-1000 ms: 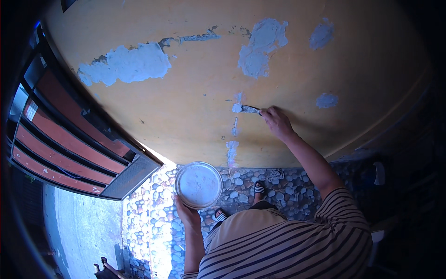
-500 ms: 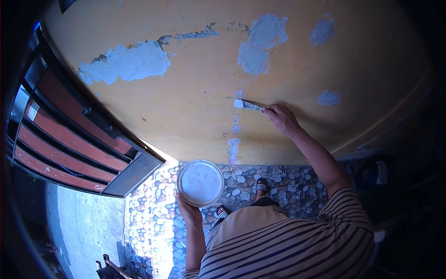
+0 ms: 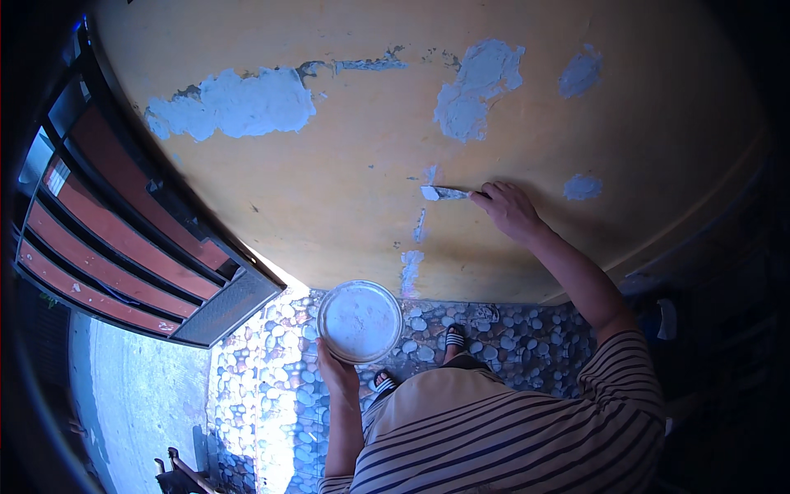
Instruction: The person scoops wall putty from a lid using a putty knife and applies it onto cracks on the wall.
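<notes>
My right hand (image 3: 508, 211) is closed round the handle of a putty knife (image 3: 451, 194). White filler (image 3: 430, 193) sits on the blade's end, which lies at the yellow wall (image 3: 329, 198) between small filled spots of a vertical crack line. By its rim my left hand (image 3: 337, 372) grips a round, shallow metal pan (image 3: 360, 323), held level below the wall. A thin whitish film covers the pan's inside. Larger white filler patches show on the wall: a long one (image 3: 247, 103) at the upper left, another (image 3: 479, 89) at the upper middle.
A dark metal gate with reddish panels (image 3: 115, 222) stands at the left. Pebble-set paving (image 3: 510, 346) runs along the wall's foot, under my sandalled feet. Beyond it lies a concrete strip (image 3: 148, 395), with a dark object with pale bars (image 3: 185, 477) at the bottom left.
The view has shifted slightly. My right hand and the putty knife have moved a little down the wall, with the blade now below the upper filled spot. The left hand still holds the pan.
</notes>
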The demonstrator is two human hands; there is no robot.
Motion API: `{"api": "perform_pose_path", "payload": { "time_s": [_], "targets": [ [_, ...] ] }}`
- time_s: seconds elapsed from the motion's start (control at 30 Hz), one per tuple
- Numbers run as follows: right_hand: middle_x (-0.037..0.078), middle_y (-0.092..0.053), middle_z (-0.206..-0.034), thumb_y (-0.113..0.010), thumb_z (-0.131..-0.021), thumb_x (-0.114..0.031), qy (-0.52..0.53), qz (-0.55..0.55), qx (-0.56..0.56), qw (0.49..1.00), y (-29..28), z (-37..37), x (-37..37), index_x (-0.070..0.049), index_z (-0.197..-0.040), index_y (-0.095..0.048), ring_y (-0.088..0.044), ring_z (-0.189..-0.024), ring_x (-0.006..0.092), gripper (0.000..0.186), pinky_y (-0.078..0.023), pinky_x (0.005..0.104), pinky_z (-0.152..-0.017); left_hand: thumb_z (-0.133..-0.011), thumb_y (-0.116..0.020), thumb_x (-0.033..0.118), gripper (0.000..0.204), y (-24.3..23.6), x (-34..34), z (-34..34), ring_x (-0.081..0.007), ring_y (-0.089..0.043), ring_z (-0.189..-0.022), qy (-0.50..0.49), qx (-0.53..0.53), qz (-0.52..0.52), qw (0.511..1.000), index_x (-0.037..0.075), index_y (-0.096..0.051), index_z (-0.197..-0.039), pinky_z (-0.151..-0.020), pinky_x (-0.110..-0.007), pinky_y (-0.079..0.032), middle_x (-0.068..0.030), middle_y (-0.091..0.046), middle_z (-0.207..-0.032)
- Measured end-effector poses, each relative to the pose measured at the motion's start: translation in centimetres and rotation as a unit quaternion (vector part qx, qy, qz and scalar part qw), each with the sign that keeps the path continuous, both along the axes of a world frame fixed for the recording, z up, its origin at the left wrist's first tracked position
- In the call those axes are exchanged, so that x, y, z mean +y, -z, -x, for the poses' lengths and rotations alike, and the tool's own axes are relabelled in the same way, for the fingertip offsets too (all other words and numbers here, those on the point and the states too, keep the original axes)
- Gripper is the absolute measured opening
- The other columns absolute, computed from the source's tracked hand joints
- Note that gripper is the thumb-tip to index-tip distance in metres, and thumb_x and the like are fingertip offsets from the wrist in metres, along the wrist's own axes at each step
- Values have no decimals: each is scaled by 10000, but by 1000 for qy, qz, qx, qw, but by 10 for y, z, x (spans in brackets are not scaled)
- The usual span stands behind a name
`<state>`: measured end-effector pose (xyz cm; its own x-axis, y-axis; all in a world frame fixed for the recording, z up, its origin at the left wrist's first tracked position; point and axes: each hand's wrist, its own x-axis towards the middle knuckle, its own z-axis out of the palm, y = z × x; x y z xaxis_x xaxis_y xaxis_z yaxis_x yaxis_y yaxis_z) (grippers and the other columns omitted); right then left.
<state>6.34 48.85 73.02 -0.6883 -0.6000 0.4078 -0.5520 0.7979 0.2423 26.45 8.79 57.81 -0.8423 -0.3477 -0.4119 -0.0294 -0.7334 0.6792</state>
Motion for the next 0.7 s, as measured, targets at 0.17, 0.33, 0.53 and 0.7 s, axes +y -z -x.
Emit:
{"api": "perform_pose_path", "payload": {
  "time_s": [0.17,0.33,0.53,0.7],
  "targets": [
    [87,-600,-947,-638,-818,-47,-24,11,44,999,-56,-10,6,-89,-1161,-656,-615,-880,267,346,-503,409,-770,-1061,-417,402,523,5,-9,-4,-251,-549,-1224,0,22,-6,1000,-33,-470,-1346,-1061,-386,-428,-150,-541,-1345],
    [82,-593,-953,-608,-832,-46,-38,-32,-28,998,-38,-9,-7,-98,-1157,-658,-609,-901,261,332,-486,401,-803,-1060,-422,404,524,6,-8,-5,-252,-548,-1225,-8,21,-12,1000,-33,-469,-1346,-1057,-391,-433,-148,-542,-1344],
    [75,-581,-951,-571,-836,-48,-7,-43,16,999,-43,3,-3,-119,-1160,-651,-599,-944,238,341,-475,391,-842,-1060,-425,399,519,-1,-8,-3,-249,-552,-1220,-16,6,-15,1000,-33,-472,-1343,-1059,-389,-431,-147,-550,-1338],
    [63,-572,-947,-565,-844,-57,-10,-10,51,999,-74,-11,-5,-126,-1184,-650,-592,-938,222,357,-463,373,-838,-1061,-425,391,508,10,-16,-8,-246,-559,-1214,-18,29,-7,999,-33,-479,-1336,-1055,-391,-436,-147,-558,-1329]
  ]
}}
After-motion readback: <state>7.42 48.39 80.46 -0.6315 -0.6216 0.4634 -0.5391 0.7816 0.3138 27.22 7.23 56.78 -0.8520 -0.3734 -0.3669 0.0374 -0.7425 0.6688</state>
